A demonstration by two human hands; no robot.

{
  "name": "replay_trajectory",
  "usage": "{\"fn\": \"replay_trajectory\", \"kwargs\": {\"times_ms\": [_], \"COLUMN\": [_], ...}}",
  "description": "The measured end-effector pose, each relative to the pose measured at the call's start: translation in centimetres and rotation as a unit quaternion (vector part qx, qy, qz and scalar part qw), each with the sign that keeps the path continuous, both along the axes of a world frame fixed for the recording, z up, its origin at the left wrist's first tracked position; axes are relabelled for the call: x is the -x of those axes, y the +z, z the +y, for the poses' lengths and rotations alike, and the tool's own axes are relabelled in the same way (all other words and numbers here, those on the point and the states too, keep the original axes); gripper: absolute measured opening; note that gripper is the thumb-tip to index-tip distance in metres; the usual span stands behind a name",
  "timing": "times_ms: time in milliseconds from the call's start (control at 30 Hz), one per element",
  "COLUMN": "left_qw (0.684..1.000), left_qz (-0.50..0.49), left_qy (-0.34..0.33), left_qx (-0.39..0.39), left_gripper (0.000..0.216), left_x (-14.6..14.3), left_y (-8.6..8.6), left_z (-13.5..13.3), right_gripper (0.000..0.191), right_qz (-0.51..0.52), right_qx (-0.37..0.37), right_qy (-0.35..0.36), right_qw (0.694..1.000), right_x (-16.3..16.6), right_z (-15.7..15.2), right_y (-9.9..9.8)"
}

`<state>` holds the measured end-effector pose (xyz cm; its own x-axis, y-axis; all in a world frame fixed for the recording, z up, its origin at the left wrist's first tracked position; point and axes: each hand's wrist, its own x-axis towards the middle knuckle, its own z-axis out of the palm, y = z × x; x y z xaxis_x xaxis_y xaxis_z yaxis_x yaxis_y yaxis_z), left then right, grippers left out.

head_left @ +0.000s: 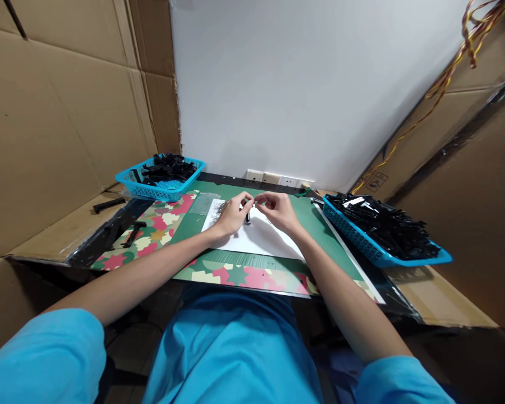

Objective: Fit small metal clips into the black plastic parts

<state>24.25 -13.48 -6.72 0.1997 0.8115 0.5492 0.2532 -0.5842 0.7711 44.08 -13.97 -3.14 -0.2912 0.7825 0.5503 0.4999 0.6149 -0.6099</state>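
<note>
Over white paper (261, 242), our left hand (234, 213) and right hand (281, 211) nearly meeting, fingertips drawn narrow — what they grip, we cannot tell — black part (247, 219) below the left fingers, blue basket (364, 244) (heaped with black pieces (381, 224)) rightward.

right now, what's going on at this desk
Someone is working over a white sheet with bare hands. The fingers of the left hand and right hand are pinched close together just above a small black piece; whatever is between the fingertips is too small to make out. A scatter of tiny dark bits lies beside the left hand. Blue baskets of black parts stand on either side, the right one heaped fuller than the left one.
</note>
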Motion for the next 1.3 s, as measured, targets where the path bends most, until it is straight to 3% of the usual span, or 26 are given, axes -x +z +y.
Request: {"fn": "replay_trajectory", "kwargs": {"times_ms": [300, 567, 700, 867, 1133, 1300], "left_qw": [0.995, 0.978, 0.959, 0.914, 0.842, 0.852], "left_qz": [-0.085, -0.122, -0.138, -0.230, -0.330, -0.298], "left_qy": [0.004, 0.010, -0.023, -0.099, -0.230, -0.239], "left_qx": [0.054, 0.171, 0.246, 0.320, 0.360, 0.358], "left_gripper": [0.041, 0.043, 0.045, 0.048, 0.033, 0.019], "left_x": [0.5, 0.5, 0.2, 0.2, 0.4, 0.7], "left_y": [0.5, 0.6, 0.8, 1.1, 1.5, 1.6], "left_z": [0.6, -0.3, -0.5, -0.1, -0.3, -0.3], "right_gripper": [0.024, 0.021, 0.028, 0.038, 0.035, 0.034], "right_qz": [0.046, 0.185, 0.208, 0.176, 0.184, 0.184], "right_qx": [0.009, 0.100, 0.140, 0.146, 0.149, 0.144], "right_qy": [-0.031, 0.004, 0.020, -0.030, -0.013, 0.007], "right_qw": [0.998, 0.978, 0.968, 0.973, 0.971, 0.972], "right_x": [-0.8, -0.5, -0.5, -0.6, -0.5, -0.4], "right_z": [0.2, -0.4, -0.6, -0.5, -0.4, -0.8], "right_y": [0.3, 0.8, 1.0, 1.1, 1.0, 1.1]}}
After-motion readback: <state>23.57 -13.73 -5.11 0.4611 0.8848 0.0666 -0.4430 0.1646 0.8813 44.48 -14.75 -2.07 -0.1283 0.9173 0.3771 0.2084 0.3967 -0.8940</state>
